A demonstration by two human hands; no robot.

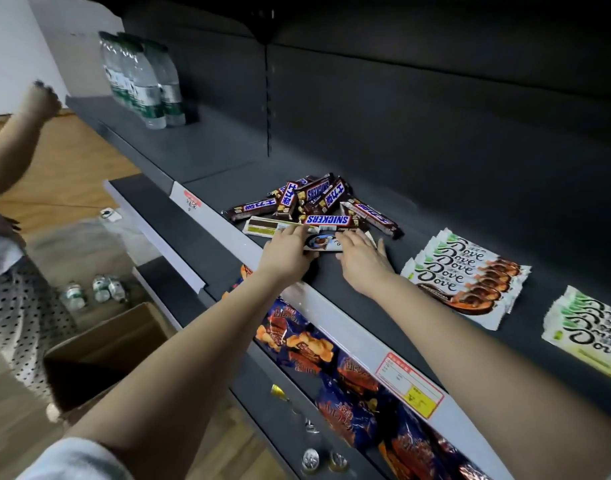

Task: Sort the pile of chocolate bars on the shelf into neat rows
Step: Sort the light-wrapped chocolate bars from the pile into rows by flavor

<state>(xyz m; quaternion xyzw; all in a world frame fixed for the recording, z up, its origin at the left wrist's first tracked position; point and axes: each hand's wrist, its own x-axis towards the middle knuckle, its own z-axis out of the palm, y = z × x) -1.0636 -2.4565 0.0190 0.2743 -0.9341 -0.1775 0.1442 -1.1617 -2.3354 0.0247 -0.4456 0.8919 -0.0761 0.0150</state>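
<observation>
A: Where is the pile?

B: The jumbled heap of brown Snickers bars [311, 202] lies on the dark grey metal shelf [418, 202], just behind both hands.

A: And the hands?

B: The left hand [286, 252] curls its fingers around the near end of a white flat-wrapped chocolate bar [323, 242] at the heap's front edge. The right hand [361, 261] lies flat, fingers spread, palm down on the same bar's other end; whether it grips anything I cannot tell.

A: Anything sorted?

B: To the right, a neat overlapping row of white Dove bars [470, 275], and a second white-green Dove stack [588, 327] near the frame's edge.
</observation>
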